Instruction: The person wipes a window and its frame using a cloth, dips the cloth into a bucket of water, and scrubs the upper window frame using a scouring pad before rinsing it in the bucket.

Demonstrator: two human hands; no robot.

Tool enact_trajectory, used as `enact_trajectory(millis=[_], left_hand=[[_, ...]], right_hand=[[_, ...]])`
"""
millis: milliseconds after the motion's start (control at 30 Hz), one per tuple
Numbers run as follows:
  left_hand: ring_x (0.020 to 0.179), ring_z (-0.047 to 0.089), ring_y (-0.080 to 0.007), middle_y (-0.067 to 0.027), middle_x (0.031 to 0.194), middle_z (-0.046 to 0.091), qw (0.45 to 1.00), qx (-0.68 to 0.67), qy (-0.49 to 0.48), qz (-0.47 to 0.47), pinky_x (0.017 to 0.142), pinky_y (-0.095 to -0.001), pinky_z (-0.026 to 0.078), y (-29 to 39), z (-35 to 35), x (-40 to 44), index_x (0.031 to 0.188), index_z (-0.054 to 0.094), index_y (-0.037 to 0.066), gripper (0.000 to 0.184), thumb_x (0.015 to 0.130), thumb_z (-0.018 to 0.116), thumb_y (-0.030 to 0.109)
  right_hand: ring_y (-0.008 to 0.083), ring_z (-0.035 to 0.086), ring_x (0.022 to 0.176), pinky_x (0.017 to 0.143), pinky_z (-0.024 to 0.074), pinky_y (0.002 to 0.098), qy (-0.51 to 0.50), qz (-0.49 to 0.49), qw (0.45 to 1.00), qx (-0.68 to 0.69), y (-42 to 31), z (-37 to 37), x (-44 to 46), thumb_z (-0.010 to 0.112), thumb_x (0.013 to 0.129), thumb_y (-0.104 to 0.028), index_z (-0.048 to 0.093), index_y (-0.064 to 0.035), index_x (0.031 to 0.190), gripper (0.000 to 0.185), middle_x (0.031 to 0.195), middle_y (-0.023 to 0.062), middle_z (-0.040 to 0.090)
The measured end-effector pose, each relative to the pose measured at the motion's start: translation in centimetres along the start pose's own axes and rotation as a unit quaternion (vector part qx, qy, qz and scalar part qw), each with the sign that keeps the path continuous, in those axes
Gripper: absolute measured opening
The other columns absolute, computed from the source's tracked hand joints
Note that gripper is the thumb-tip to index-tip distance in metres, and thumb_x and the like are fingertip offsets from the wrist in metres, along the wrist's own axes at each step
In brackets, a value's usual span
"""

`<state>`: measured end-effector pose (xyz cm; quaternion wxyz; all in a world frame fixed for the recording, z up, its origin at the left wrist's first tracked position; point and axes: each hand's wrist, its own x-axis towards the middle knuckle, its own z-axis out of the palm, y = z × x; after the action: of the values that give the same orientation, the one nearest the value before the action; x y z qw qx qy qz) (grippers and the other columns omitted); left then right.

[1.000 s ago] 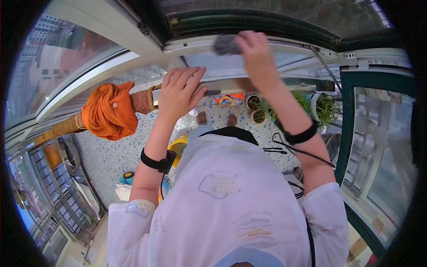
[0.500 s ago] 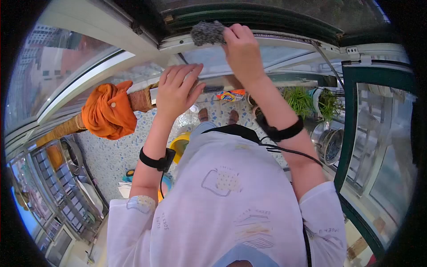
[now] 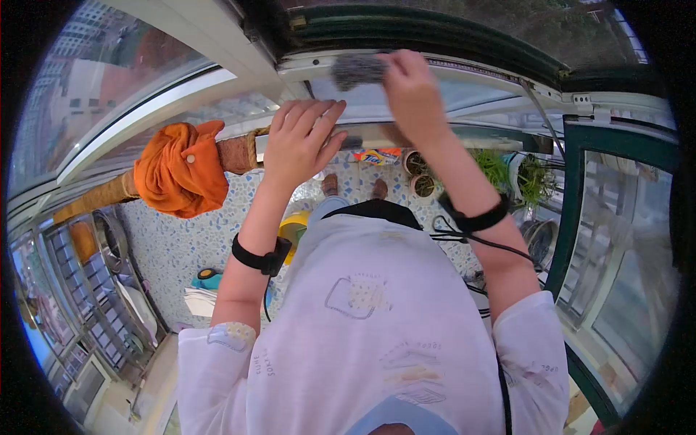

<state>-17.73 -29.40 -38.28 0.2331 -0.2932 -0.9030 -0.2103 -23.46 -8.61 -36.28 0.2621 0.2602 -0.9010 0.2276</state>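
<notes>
The right hand [image 3: 416,94], closed, pinches a grey, fibrous scouring pad [image 3: 359,71] over the white metal window rail [image 3: 297,69]; contact is unclear. On the near side of the rail, the left hand [image 3: 299,145] is loosely spread, holding nothing. The step in hand appears to be scrubbing; the next move calls for a firm pinch and even pressure.

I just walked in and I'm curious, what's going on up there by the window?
The person's right hand grips a fuzzy gray pad at the white window frame. The left hand is open over the rail; whether it leans on it is hard to tell. An orange cloth sits bunched on the pole to the left.
</notes>
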Motion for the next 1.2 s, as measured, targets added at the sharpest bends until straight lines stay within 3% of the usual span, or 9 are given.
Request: enact_trajectory(millis=[267, 433, 667, 733, 767, 900, 1100, 1167, 1200], left_hand=[[0.103, 0.057, -0.0207, -0.0009, 0.112, 0.062, 1.0, 0.004, 0.02, -0.005, 0.095, -0.04, 0.042, 0.1, 0.5, -0.1, 0.119, 0.061, 0.013, 0.042, 0.079, 0.069, 0.026], [0.102, 0.059, -0.0239, -0.0037, 0.11, 0.064, 1.0, -0.001, 0.008, 0.005, 0.092, -0.0404, 0.043, 0.1, 0.4, 0.0, 0.12, 0.062, 0.012, 0.043, 0.079, 0.071, 0.024], [0.1, 0.059, -0.0239, -0.0032, 0.11, 0.064, 1.0, -0.014, 0.02, 0.008, 0.092, -0.0405, 0.043, 0.0, 0.4, -0.1, 0.12, 0.062, 0.011, 0.044, 0.079, 0.071, 0.023], [0.1, 0.06, -0.0238, -0.0032, 0.11, 0.064, 1.0, -0.015, 0.022, 0.005, 0.092, -0.0404, 0.043, -0.1, 0.5, -0.2, 0.12, 0.061, 0.011, 0.044, 0.078, 0.071, 0.022], [0.1, 0.06, -0.0238, -0.0032, 0.11, 0.064, 1.0, -0.018, 0.025, 0.006, 0.092, -0.0403, 0.043, -0.1, 0.6, -0.2, 0.119, 0.061, 0.011, 0.044, 0.078, 0.071, 0.022], [0.1, 0.059, -0.0235, -0.0032, 0.11, 0.064, 0.999, -0.014, 0.033, 0.003, 0.091, -0.0403, 0.044, -0.2, 0.7, -0.4, 0.119, 0.061, 0.011, 0.044, 0.078, 0.071, 0.022], [0.101, 0.059, -0.0236, -0.0032, 0.111, 0.064, 0.999, -0.013, 0.032, -0.001, 0.092, -0.0403, 0.044, -0.2, 0.6, -0.3, 0.119, 0.061, 0.011, 0.043, 0.078, 0.071, 0.023], [0.101, 0.059, -0.0238, -0.0029, 0.111, 0.063, 1.0, -0.005, 0.03, 0.002, 0.092, -0.0402, 0.044, 0.0, 0.6, -0.3, 0.119, 0.061, 0.011, 0.044, 0.078, 0.071, 0.024], [0.101, 0.059, -0.0238, -0.0029, 0.111, 0.063, 1.0, -0.006, 0.031, 0.002, 0.092, -0.0402, 0.044, 0.0, 0.7, -0.3, 0.119, 0.061, 0.011, 0.044, 0.078, 0.071, 0.024]], right_hand=[[0.0328, 0.058, 0.088, 0.075, 0.0503, 0.0412, 0.03, 0.023, 0.999, -0.037, -0.5, 0.7, 0.7, 0.063, 0.075, -0.001, 0.061, 0.0005, 0.091, 0.016, 0.089, 0.0141, 0.058], [0.0349, 0.058, 0.088, 0.075, 0.05, 0.0419, 0.013, -0.002, 1.0, 0.012, -0.2, 0.4, 1.5, 0.065, 0.075, -0.003, 0.06, 0.0001, 0.09, 0.016, 0.088, 0.0153, 0.057], [0.0416, 0.061, 0.089, 0.076, 0.05, 0.0448, -0.013, 0.085, 0.996, 0.032, 4.0, -3.8, -0.3, 0.071, 0.081, -0.011, 0.062, 0.0031, 0.1, 0.025, 0.095, 0.0197, 0.064], [0.0355, 0.066, 0.083, 0.075, 0.0516, 0.0384, 0.052, 0.189, 0.964, 0.179, 3.8, -3.4, 0.1, 0.073, 0.083, -0.016, 0.065, 0.0034, 0.101, 0.028, 0.092, 0.0197, 0.068], [0.0258, 0.069, 0.08, 0.073, 0.0511, 0.0334, 0.11, 0.205, 0.938, 0.258, 3.2, -3.1, 0.7, 0.074, 0.085, -0.021, 0.066, 0.0043, 0.099, 0.03, 0.091, 0.0194, 0.07], [0.0196, 0.068, 0.081, 0.072, 0.0509, 0.0319, 0.123, 0.192, 0.919, 0.322, 0.8, -3.0, 2.8, 0.075, 0.085, -0.022, 0.065, 0.0043, 0.096, 0.03, 0.091, 0.0184, 0.071], [0.0328, 0.065, 0.08, 0.074, 0.051, 0.0365, 0.098, 0.125, 0.969, 0.191, 1.4, -3.8, 2.7, 0.074, 0.081, -0.013, 0.063, 0.0039, 0.092, 0.023, 0.089, 0.0185, 0.066], [0.038, 0.059, 0.086, 0.076, 0.0499, 0.042, -0.021, 0.043, 0.998, -0.051, 3.4, -3.9, 0.4, 0.069, 0.077, -0.005, 0.06, 0.0026, 0.091, 0.018, 0.091, 0.0186, 0.06], [0.038, 0.059, 0.086, 0.076, 0.0499, 0.042, -0.022, 0.043, 0.998, -0.052, 3.4, -3.4, -0.1, 0.069, 0.077, -0.005, 0.06, 0.0026, 0.091, 0.018, 0.091, 0.0186, 0.06]])
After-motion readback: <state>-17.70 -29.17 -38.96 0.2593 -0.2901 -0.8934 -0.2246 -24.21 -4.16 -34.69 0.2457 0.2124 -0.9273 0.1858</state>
